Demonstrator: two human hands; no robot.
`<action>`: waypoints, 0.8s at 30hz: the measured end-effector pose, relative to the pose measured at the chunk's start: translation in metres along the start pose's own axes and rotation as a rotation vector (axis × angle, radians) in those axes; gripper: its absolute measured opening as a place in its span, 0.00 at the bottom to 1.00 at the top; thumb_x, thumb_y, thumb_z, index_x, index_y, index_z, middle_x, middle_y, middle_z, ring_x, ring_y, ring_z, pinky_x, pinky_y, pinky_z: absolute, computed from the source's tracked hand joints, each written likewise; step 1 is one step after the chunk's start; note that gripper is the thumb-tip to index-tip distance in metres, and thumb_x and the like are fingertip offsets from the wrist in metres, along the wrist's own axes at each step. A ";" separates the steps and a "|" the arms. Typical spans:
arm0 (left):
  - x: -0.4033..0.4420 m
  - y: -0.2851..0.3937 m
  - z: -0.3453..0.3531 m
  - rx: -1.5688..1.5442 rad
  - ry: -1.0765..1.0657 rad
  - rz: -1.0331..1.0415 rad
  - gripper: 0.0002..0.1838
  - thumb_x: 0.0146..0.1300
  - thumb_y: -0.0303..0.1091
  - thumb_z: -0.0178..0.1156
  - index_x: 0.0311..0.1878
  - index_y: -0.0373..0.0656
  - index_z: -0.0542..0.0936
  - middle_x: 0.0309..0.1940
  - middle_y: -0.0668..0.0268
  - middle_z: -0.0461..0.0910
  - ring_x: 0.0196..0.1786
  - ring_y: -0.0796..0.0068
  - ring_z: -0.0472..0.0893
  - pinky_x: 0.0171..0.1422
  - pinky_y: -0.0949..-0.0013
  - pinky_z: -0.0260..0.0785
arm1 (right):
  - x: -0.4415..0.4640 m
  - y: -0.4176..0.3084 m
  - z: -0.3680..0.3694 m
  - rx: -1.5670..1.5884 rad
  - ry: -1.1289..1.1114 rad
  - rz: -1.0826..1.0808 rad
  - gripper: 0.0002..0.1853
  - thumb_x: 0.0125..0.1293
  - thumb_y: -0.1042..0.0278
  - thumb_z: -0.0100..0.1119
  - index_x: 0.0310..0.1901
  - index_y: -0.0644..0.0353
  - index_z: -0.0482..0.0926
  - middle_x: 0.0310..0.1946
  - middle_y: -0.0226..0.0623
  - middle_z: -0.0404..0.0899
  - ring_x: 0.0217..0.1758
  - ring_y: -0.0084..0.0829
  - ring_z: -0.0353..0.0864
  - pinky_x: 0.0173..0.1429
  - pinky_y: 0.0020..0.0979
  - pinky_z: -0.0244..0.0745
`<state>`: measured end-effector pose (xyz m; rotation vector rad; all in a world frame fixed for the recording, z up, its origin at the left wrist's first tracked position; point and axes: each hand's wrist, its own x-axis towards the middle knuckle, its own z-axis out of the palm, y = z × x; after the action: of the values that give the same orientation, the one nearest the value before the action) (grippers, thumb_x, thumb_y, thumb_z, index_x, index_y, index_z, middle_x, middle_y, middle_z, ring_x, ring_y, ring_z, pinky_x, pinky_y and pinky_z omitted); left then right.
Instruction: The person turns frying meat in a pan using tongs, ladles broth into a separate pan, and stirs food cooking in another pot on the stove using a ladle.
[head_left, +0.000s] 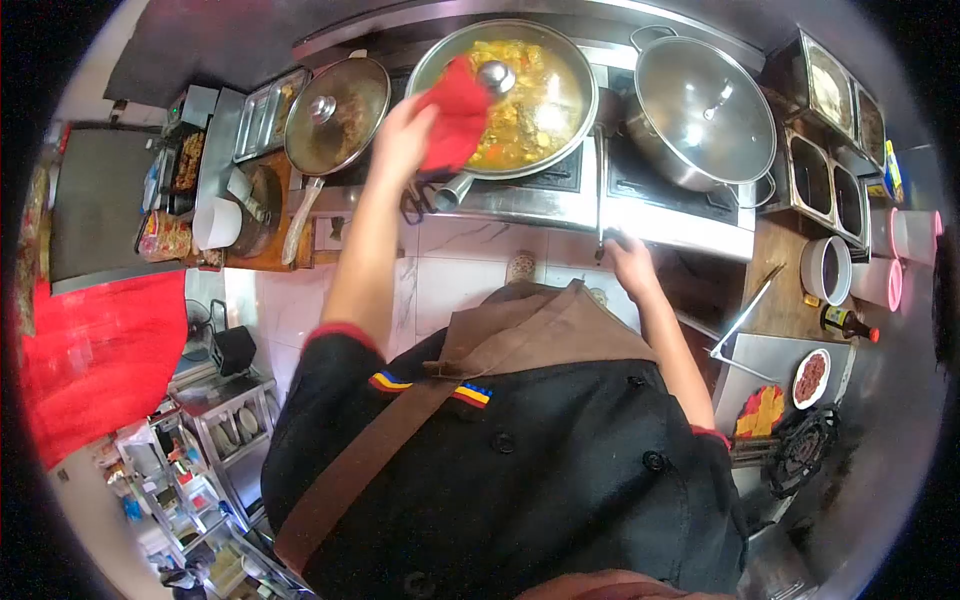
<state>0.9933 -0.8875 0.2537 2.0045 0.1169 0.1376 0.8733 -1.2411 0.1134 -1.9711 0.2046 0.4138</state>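
A red cloth [455,115] is gripped in my left hand [403,140], above the left side of a wide pan [592,105] of yellow stew. The cloth lies against the round metal knob [495,77] of the pan's glass lid. The pan's handle [454,190] points toward me. My right hand [630,264] is at the stove's front edge, its fingers closed by a thin metal bar [600,190]; what they hold is too small to make out.
A lidded frying pan [338,110] stands left, a large lidded pot [705,110] right. Beyond are metal trays [270,115], a white bowl [217,222], metal containers [812,185], a dark bottle [848,323], tongs [745,315] and a plate of meat [811,379].
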 end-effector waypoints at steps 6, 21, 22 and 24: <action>-0.109 -0.053 0.006 -0.995 -0.102 -0.634 0.20 0.66 0.46 0.48 0.51 0.41 0.73 0.42 0.60 0.80 0.42 0.65 0.79 0.42 0.65 0.73 | -0.082 0.084 -0.043 0.370 0.200 0.334 0.15 0.63 0.69 0.53 0.50 0.64 0.74 0.40 0.38 0.78 0.41 0.25 0.76 0.44 0.26 0.71; -0.100 -0.012 0.064 -1.754 -0.171 -1.108 0.24 0.57 0.44 0.58 0.44 0.29 0.70 0.29 0.56 0.66 0.30 0.67 0.68 0.25 0.76 0.68 | -0.130 0.170 -0.076 0.319 0.235 0.286 0.14 0.64 0.69 0.53 0.50 0.63 0.74 0.38 0.31 0.79 0.36 0.21 0.75 0.37 0.23 0.70; -0.104 -0.006 0.067 -1.732 -0.151 -1.097 0.25 0.57 0.45 0.59 0.45 0.29 0.70 0.30 0.55 0.66 0.32 0.66 0.70 0.26 0.76 0.70 | -0.133 0.172 -0.073 0.332 0.208 0.331 0.13 0.64 0.70 0.52 0.49 0.63 0.74 0.38 0.31 0.78 0.35 0.21 0.75 0.37 0.24 0.70; -0.106 -0.007 0.071 -1.776 -0.165 -1.102 0.25 0.57 0.45 0.58 0.46 0.31 0.70 0.30 0.54 0.67 0.31 0.66 0.71 0.25 0.75 0.70 | -0.136 0.175 -0.068 0.298 0.126 0.368 0.11 0.64 0.71 0.52 0.47 0.62 0.74 0.34 0.29 0.77 0.33 0.20 0.75 0.35 0.23 0.68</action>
<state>0.8994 -0.9635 0.2124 0.0180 0.6772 -0.4862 0.7042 -1.3827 0.0427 -1.6652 0.6777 0.4649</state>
